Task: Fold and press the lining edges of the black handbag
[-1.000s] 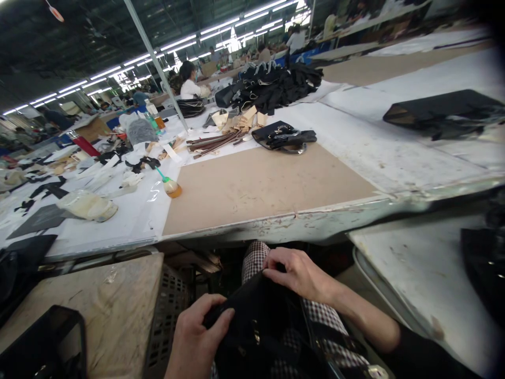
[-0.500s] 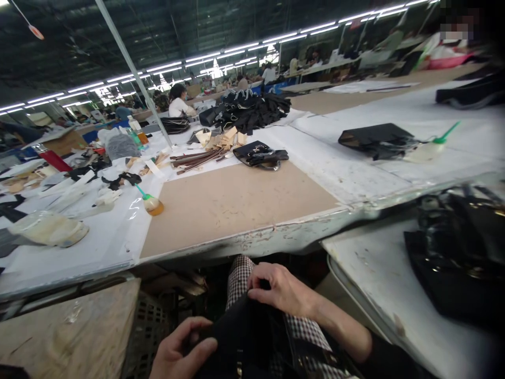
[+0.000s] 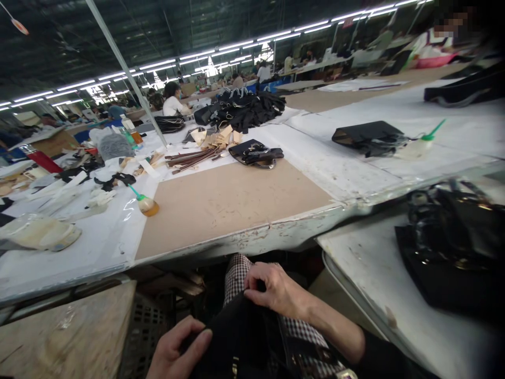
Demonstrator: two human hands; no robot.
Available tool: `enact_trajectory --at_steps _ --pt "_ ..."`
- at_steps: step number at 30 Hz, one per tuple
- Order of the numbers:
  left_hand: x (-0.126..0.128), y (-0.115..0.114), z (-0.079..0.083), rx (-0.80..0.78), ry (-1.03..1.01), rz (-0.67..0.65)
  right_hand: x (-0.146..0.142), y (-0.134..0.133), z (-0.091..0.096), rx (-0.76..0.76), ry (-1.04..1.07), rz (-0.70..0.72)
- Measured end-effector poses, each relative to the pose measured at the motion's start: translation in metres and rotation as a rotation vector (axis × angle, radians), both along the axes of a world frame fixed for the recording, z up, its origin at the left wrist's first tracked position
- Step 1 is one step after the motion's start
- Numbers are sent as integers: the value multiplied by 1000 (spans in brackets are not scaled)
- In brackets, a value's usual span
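A black bag [image 3: 240, 342] rests on my lap, below the front edge of the workbench [image 3: 252, 239]. My left hand [image 3: 173, 350] grips the bag's near left side, thumb laid over the black material. My right hand [image 3: 272, 287] is closed in a pinch on the bag's far top edge, over my checked trouser leg [image 3: 236, 273]. Both hands stay under the bench edge, close to my body.
A brown board [image 3: 229, 202] lies on the bench ahead, with a small glue bottle [image 3: 147, 204] at its left. A black bag [image 3: 256, 153], strips and a pile of black pieces [image 3: 248, 108] lie farther back. Black bags [image 3: 453, 242] sit on the side table at right. Other workers sit far behind.
The view has swung to the right and tipped up, so the right side table came into view. My hands keep the same hold on the bag.
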State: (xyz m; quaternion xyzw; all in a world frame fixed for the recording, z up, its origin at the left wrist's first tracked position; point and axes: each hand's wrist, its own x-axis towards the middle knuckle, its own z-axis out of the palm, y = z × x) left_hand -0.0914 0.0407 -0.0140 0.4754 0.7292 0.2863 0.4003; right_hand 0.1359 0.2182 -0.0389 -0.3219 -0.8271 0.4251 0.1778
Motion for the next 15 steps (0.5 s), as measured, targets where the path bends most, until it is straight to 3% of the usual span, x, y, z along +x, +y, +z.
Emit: enact_trajectory --at_steps 4,9,11,15 --pt "-5 17 18 -88 -73 -123 2 -2 3 -24 31 -16" --pt "17 56 43 -116 -15 -285 5 -6 6 -32 69 -13" --pt "29 74 43 -75 47 -354 6 -7 5 -28 63 -13" --pt "44 97 26 -39 103 -423 11 -6 4 -45 91 -8"
